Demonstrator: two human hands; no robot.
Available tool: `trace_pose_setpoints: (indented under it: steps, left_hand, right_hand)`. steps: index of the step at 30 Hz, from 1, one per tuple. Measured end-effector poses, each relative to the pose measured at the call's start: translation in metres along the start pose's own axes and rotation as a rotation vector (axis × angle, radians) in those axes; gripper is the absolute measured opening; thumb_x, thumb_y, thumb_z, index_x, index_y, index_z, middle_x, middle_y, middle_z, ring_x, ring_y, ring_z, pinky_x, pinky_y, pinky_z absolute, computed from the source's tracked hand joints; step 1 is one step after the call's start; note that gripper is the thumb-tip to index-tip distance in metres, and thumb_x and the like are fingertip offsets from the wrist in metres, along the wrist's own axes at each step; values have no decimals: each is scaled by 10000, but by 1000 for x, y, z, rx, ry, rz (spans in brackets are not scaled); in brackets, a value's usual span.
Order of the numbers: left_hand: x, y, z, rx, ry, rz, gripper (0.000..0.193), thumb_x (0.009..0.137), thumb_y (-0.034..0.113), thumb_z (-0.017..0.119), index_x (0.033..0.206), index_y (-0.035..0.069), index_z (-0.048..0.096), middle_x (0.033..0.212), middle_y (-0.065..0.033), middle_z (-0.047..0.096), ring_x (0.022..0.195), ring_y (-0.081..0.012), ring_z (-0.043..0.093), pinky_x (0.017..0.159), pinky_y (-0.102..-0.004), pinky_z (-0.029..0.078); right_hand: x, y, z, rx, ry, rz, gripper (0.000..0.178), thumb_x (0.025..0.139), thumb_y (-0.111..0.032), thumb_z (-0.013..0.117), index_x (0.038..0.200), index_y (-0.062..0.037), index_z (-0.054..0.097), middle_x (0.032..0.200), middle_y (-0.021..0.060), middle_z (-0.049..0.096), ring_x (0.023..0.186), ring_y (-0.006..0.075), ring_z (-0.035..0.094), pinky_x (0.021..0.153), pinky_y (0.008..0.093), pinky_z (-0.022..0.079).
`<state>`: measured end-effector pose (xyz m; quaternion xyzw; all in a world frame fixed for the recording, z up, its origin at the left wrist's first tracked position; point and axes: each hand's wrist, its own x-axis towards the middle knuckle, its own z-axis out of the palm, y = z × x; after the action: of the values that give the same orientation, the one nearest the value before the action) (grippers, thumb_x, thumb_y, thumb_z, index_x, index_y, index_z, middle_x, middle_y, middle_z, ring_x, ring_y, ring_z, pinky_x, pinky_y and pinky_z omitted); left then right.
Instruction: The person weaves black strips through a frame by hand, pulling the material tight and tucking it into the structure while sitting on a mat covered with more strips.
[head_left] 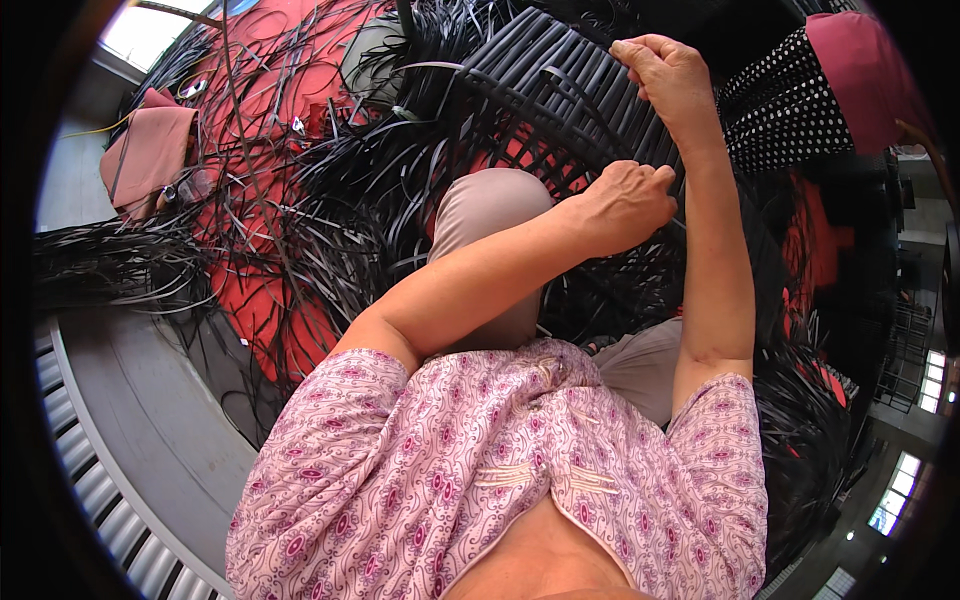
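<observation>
- Far left: a row of metal rollers (83,455), bent into a curve by the lens, borders a grey panel (150,390).
- Left: a thick bundle of black strips (120,265) lies above the panel; higher up sits a folded, pinkish-brown piece (148,160), its material unclear.
- Left of center: a red sheet (270,25) is overlain by tangled loose strips, dense toward the middle.
- Center, lower: the person's patterned pink shirt (450,480); above it, one raised knee (490,205) in greyish-beige trousers, near the lattice edge of the work.
- Center, upper: the black woven piece (530,60), located in front of the person, beyond the knee. Its upper face shows closely set parallel slats; its near side is an open lattice with red visible through the gaps. A narrow strip loops over the slats.
- Right of center: the left hand (632,205), fingers curled closed, at the near edge of the woven piece; whether a strip lies within the fist cannot be told.
- Just beyond: the right hand (668,78), raised above the slats, thumb and fingertips pinched together; whether they grip a strip cannot be told.
- Right: a dotted black-and-white garment (785,100) adjoins a maroon cloth (865,75).
- Far right: bright windows (895,490).
</observation>
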<state>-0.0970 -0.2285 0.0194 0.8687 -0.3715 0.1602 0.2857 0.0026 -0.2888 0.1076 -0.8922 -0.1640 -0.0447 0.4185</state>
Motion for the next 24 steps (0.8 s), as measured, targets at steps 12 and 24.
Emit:
trace_pose_setpoints:
  steps: [12, 24]
  left_hand:
    - [-30, -55, -103, 168, 460, -177, 110, 883, 133, 688, 985, 103, 715, 884, -75, 620, 737, -265, 669, 641, -364, 524]
    - [-23, -117, -171, 388, 594, -394, 139, 879, 133, 658, 966, 47, 723, 899, -156, 673, 807, -321, 680, 715, -397, 527]
  right_hand:
    - [-68, -37, -109, 641, 483, -103, 193, 947, -228, 665, 988, -43, 700, 754, 4, 657, 617, 93, 623, 526, 211, 474]
    - [-67, -9, -118, 844, 363, 1, 210, 932, -246, 678, 1011, -54, 705, 870, 30, 714, 747, 141, 700, 668, 251, 571]
